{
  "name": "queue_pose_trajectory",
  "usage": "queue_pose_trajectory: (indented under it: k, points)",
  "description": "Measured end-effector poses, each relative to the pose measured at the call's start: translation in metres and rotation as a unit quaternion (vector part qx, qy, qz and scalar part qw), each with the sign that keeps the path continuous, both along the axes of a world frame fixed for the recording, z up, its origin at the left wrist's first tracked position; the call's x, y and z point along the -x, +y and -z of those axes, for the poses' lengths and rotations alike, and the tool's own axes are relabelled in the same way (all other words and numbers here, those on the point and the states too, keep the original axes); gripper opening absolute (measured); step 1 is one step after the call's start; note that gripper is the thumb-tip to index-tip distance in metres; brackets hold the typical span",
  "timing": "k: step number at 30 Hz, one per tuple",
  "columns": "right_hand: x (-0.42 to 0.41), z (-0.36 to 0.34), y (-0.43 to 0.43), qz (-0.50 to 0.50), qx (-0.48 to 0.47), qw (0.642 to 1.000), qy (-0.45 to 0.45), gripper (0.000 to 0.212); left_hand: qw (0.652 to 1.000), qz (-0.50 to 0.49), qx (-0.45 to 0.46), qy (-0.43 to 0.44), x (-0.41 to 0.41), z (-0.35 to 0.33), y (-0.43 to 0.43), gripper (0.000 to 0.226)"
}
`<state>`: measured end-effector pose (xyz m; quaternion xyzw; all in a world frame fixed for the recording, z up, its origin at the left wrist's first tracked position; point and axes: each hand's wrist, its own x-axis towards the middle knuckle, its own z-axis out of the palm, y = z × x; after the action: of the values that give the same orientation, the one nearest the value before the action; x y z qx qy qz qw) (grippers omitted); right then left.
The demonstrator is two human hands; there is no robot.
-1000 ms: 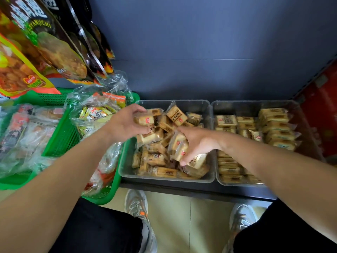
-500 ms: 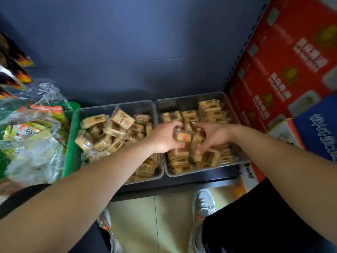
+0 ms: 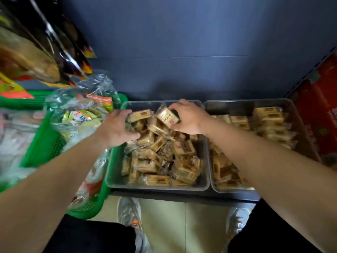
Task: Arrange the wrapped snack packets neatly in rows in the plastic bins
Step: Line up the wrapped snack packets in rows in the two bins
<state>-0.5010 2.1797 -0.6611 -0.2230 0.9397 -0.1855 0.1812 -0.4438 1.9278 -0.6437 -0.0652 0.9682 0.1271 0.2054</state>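
Two hands, over the right bin (image 3: 237,106) half a second ago, are back in the jumbled centre bin (image 3: 156,187). Our right hand (image 3: 189,118) pinches a tilted snack packet (image 3: 166,117) at that bin's far end; our left hand (image 3: 116,127) curls onto the heap (image 3: 160,148), grip untellable. Another sorting round begins, we judge.

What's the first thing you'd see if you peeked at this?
A messy heap of golden packets fills the left grey bin, in the middle. The left hand reaches into it, and the right hand pinches one packet at the back. The right grey bin looks tidier.
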Motion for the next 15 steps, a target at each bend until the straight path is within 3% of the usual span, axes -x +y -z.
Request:
queue_pose_trajectory:
  k: [5,9,15]
  points:
    - [0.019,0.047,-0.036,0.024,-0.013,0.996,-0.086,0.11,0.999,0.018,-0.002,-0.04,0.01,0.029,-0.017,0.127]
    - [0.031,0.057,-0.042,0.041,-0.013,0.996,-0.078,0.111,0.996,0.053,0.048,-0.056,0.022,0.043,-0.015,0.129]
    - [0.03,0.058,-0.036,0.013,0.029,0.983,-0.182,0.103,0.991,0.089,0.089,-0.047,0.026,0.044,-0.014,0.109]
